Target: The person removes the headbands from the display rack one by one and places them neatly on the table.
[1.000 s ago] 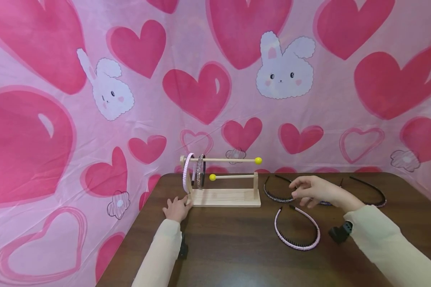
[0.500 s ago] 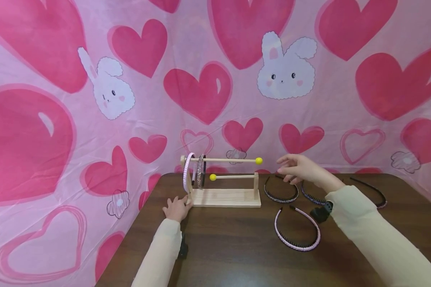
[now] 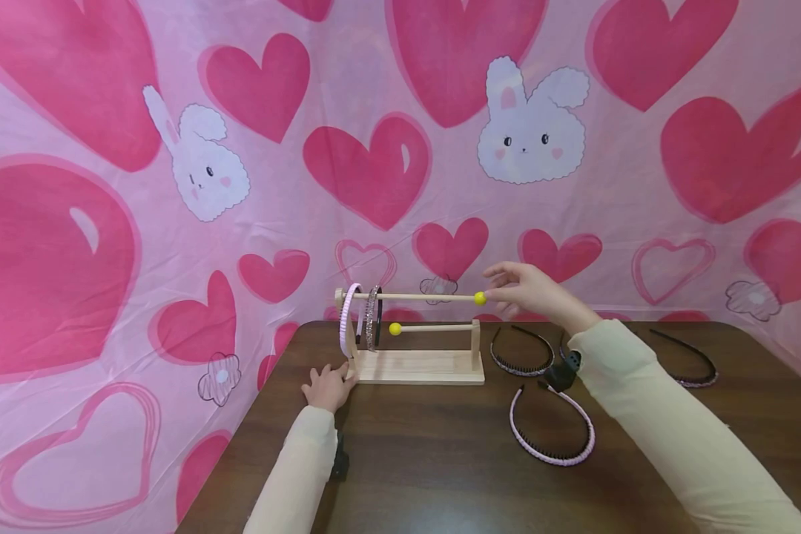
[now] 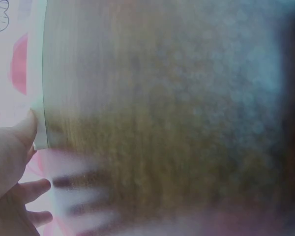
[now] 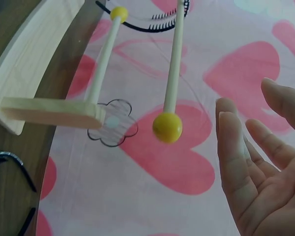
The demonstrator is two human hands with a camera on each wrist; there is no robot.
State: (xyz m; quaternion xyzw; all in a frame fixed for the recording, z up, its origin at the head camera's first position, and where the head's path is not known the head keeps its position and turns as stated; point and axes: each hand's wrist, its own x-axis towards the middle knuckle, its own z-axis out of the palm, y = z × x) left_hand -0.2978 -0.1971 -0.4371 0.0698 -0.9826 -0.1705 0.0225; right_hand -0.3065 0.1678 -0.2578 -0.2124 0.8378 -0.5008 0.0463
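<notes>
A wooden headband stand (image 3: 417, 363) has two rods tipped with yellow balls. On its upper rod (image 3: 427, 297) hang a pink headband (image 3: 345, 326) and a glittery headband (image 3: 370, 319), both toward the left end. My left hand (image 3: 327, 387) rests by the base's left end, fingers spread on the table and thumb against the stand's edge, seen too in the left wrist view. My right hand (image 3: 530, 291) hovers just right of the upper rod's yellow ball (image 5: 167, 128), holding nothing. A gap shows between its loosely bent fingers (image 5: 233, 157) and the ball in the right wrist view.
On the dark wooden table (image 3: 427, 460) lie a pale pink headband (image 3: 590, 426) in front and a toothed grey headband (image 3: 523, 371) behind it. Another headband (image 3: 701, 382) lies far right. A bluish one is mostly hidden by the right wrist. A patterned cloth (image 3: 367, 74) hangs behind.
My right hand has moved left and up, from above the loose headbands to beside the upper rod's yellow ball. The left hand and the stand have stayed in place.
</notes>
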